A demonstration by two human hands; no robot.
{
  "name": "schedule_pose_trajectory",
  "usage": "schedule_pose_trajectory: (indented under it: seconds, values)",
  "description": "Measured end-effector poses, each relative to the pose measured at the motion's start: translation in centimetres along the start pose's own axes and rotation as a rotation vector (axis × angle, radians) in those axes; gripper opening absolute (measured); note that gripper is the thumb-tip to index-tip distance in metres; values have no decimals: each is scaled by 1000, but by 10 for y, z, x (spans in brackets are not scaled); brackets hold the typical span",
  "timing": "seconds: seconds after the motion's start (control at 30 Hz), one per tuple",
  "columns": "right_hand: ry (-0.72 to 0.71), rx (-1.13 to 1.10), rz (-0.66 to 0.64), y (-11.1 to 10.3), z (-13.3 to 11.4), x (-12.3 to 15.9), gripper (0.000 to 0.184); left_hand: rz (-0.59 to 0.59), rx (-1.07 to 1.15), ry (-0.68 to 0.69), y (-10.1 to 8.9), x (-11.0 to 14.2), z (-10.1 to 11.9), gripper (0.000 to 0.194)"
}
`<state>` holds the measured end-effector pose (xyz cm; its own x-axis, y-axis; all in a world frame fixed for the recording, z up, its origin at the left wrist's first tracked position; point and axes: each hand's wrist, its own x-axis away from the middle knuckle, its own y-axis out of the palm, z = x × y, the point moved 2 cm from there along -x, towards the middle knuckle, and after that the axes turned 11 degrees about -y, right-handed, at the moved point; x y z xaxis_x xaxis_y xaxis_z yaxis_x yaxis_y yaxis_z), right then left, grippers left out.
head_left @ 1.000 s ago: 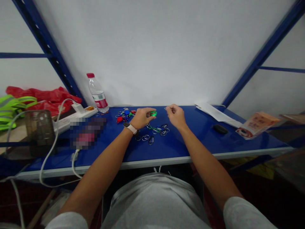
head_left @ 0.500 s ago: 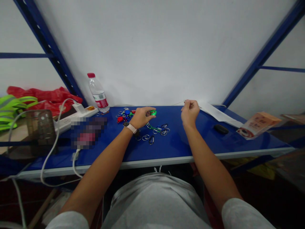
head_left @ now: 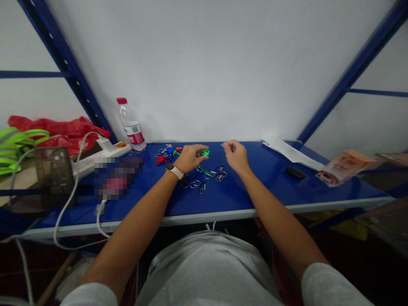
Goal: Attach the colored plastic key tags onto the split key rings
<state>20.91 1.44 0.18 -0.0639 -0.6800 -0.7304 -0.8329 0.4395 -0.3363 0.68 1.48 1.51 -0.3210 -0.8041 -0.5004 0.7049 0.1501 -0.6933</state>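
My left hand (head_left: pixel 188 158), wearing a watch on its wrist, pinches a small round green key reel (head_left: pixel 205 152) between thumb and fingers above the blue table. To its right, my right hand (head_left: pixel 236 154) is closed, with a small metal ring (head_left: pixel 222 145) showing at its fingertips. Any cord between the hands is too thin to make out. Below and between them lie several carabiners and split rings (head_left: pixel 219 174). Behind my left hand is a pile of red, blue and green key reels (head_left: pixel 165 157), partly covered by that hand.
A water bottle (head_left: pixel 132 125) stands at the back left, near a white power strip (head_left: pixel 92 162) with cables. A blurred-out phone-like object (head_left: pixel 117 180) lies in front. On the right are white papers (head_left: pixel 290 151), a black case (head_left: pixel 295 172) and an orange-white box (head_left: pixel 344 168).
My right hand has moved left and slightly down, closer to my left hand. The thin line beside it earlier no longer shows. My left hand has hardly moved.
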Motion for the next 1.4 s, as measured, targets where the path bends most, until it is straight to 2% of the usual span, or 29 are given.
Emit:
schedule_pose_trajectory:
  seconds: [0.07,0.13,0.37,0.47,0.8,0.93,1.17,1.4]
  values:
    - [-1,-27,-111,8,-5,5,25,0,-7,6,0,0,0,34]
    - [-4,-20,-168,14,-8,8,23,-9,-13,17,1,0,0,33]
    - [3,-30,-136,12,-12,6,23,-4,8,27,4,-1,1,34]
    - [-10,-7,-55,5,-9,2,24,6,12,7,2,-1,3,35]
    - [1,28,350,-18,9,-9,26,2,61,-42,-3,-1,6,35]
    - [-31,38,439,-22,11,-10,26,9,66,-39,-2,-1,5,35]
    - [-2,60,401,-22,9,-9,25,6,18,-23,-3,0,3,35]
    - [-2,31,236,-9,-2,-3,25,15,3,14,-2,0,2,34]
